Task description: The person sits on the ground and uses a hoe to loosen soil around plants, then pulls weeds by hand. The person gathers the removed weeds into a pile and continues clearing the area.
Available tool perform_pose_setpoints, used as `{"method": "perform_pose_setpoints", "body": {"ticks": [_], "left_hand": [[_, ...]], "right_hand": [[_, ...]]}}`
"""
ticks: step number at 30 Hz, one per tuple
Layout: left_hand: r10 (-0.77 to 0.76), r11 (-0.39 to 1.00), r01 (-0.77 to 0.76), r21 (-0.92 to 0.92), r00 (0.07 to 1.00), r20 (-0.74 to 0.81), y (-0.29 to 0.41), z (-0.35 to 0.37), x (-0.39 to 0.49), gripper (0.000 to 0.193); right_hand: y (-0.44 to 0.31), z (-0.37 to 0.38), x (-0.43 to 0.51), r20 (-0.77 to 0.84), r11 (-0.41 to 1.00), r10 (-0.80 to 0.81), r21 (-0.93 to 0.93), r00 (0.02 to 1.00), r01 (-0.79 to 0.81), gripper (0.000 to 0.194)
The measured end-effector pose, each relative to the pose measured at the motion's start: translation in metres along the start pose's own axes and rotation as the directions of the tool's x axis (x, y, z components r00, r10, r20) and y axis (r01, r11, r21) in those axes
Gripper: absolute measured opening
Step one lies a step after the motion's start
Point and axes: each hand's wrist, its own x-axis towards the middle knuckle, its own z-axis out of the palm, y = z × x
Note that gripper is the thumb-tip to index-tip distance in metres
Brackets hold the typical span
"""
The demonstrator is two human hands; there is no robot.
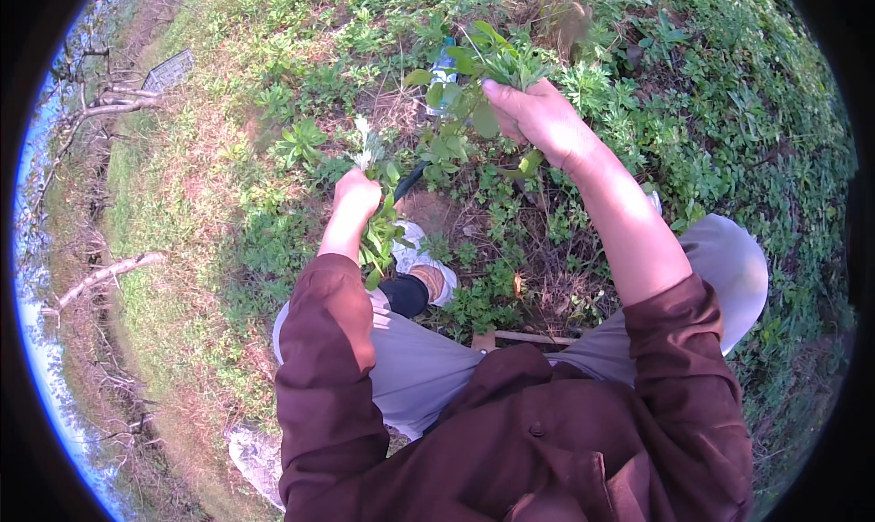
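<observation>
My left hand (357, 193) is closed around a bunch of leafy green stems (378, 238), with pale, silvery leaf tips above the fist and broader leaves hanging below it. A dark, rod-like thing (412, 180) shows close beside that hand; whether the hand holds it too, I cannot tell. Farther forward and to the right, my right hand (530, 112) grips a bunch of leafy sprigs (516, 64), some feathery and some with rounded leaves. Part of a clear plastic bottle (443, 78) shows behind the leaves left of the right hand.
Low green weeds (690, 105) and dry stalks cover the ground. My shoe (417, 249) stands between the plants. A plastic crate (168, 71) lies at the upper left, near bare branches (109, 275). A crumpled, pale plastic sheet (256, 457) lies at the lower left.
</observation>
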Motion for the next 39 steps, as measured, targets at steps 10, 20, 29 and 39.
{"method": "perform_pose_setpoints", "body": {"ticks": [10,20,29,39], "left_hand": [[0.038,0.805,-0.003,-0.593,0.998,0.046,0.005,0.025,0.026,0.032],[0.499,0.437,-0.31,-0.844,0.865,-0.06,0.059,0.01,-0.017,0.02],[0.578,0.371,0.027,-0.928,0.776,0.253,0.08,0.024,-0.043,0.029],[0.615,0.225,-0.163,-0.961,0.788,0.011,0.09,-0.01,-0.078,0.043]], "right_hand": [[-0.042,-0.01,-0.021,-0.114,0.938,-0.321,0.102,0.94,0.332,0.04],[-0.056,-0.021,-0.031,-0.053,0.715,-0.633,0.341,0.772,0.61,0.042],[-0.071,-0.053,-0.032,-0.244,0.421,-0.701,0.618,0.67,0.665,0.046],[-0.057,-0.028,-0.036,-0.097,0.463,-0.596,0.77,0.797,0.44,0.048]]}}
